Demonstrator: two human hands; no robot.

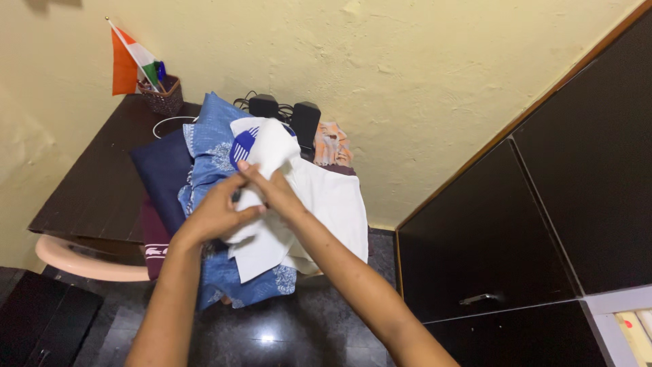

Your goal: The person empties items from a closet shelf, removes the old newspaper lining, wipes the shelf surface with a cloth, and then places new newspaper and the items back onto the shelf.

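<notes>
Both my hands meet over a pile of clothes on a dark wooden table (95,183). My left hand (216,212) grips a white garment (326,204) from the left, its fingers wrapped round a bunched fold. My right hand (275,190) pinches the same white cloth from the right, just above the left hand. The white garment has a blue patterned patch near its top and hangs over the table's front edge. Under it lie a light blue printed cloth (207,146) and a dark navy cloth (163,173).
A small basket (163,95) with pens and a little orange, white and green flag (125,64) stands at the table's back corner. Black power adapters (305,122) and an orange patterned cloth (333,144) lie by the wall. Dark cabinet doors (489,238) stand at right, a pale plastic chair (81,261) at left.
</notes>
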